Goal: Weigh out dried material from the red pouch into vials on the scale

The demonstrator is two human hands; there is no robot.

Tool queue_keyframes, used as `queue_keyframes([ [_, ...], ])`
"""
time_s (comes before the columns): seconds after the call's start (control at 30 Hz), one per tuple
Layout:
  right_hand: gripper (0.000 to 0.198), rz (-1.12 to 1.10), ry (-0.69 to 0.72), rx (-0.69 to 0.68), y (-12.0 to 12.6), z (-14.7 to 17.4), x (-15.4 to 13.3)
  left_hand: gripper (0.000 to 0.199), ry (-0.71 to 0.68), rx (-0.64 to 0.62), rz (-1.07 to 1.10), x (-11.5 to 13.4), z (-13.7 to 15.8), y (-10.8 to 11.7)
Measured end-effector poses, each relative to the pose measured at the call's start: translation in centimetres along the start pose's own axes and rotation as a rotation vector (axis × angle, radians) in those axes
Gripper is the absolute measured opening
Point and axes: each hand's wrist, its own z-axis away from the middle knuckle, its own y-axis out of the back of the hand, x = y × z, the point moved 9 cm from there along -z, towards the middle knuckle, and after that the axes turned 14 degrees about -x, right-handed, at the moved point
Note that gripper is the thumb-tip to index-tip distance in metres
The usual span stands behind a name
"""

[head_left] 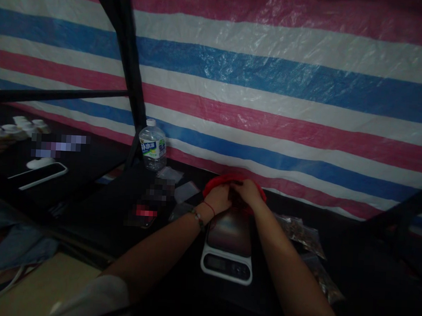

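Observation:
A red plastic bag, opened wide, lies at the back of the dark table against the striped sheet. Both hands reach into its mouth, over dark contents too dim to identify. My left hand, with a red string and a beaded bracelet at the wrist, has its fingers bent inward at the bag's middle. Beside it, my right hand curls its fingers toward the same spot. What either hand pinches is hidden. Just in front of the bag, between my forearms, sits a white digital scale with a shiny platform.
Clear bags of brownish pieces lie right of my right forearm. Left of the scale are small clear bags and a large plastic bottle. A black frame post rises at left; beyond it are another scale and white bottles.

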Motion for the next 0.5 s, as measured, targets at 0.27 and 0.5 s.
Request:
queue_keyframes([
  [0.27,0.033,-0.062,0.215,-0.159,-2.2,-0.4,-1.9,0.041,0.018,0.134,0.050,-1.3,1.0,0.9],
  [0.5,0.022,0.000,0.205,-0.273,-3.1,-0.2,-1.8,0.036,0.034,0.138,0.028,-1.9,1.2,0.8],
])
